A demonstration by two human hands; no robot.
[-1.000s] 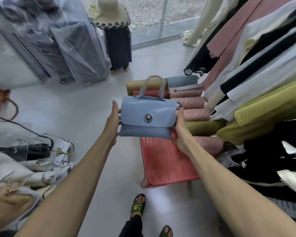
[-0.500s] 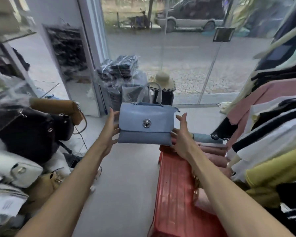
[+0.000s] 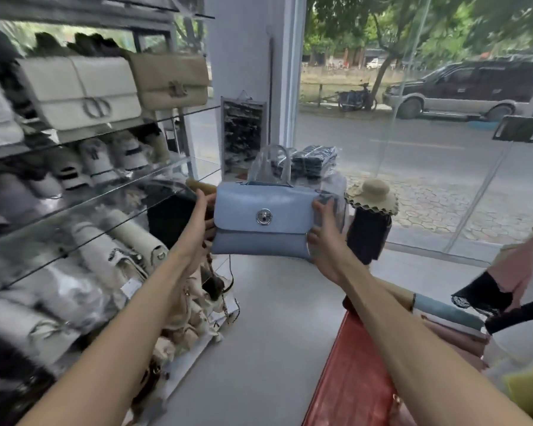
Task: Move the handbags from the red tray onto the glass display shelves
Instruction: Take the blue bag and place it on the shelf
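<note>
You hold the light blue handbag (image 3: 260,241) in mid-air, upright, its front flap facing you. Your left grip (image 3: 199,224) clasps the bag's left end, thumb raised along the edge and fingers hidden behind it. Your right grip (image 3: 325,238) clasps the right end, with fingers curled round onto the flap. A round silver clasp (image 3: 263,217) sits at the flap's centre. The top handle (image 3: 273,164), wrapped in clear plastic, stands up. The bag hangs just beside the near end of the glass display shelves (image 3: 105,192) on your left, level with a middle tier and resting on none. Whether the left grip touches the glass cannot be told. An upper tier carries a white bag (image 3: 80,93) with a beige bag (image 3: 170,81) beside it; the lower tiers are full but blurred. The red tray (image 3: 351,379) lies low on your right, partly under your right forearm, with a blue bag (image 3: 443,312) and a pink bag (image 3: 450,336) at its far end. A straw hat (image 3: 371,196) sits beyond the held bag.
</note>
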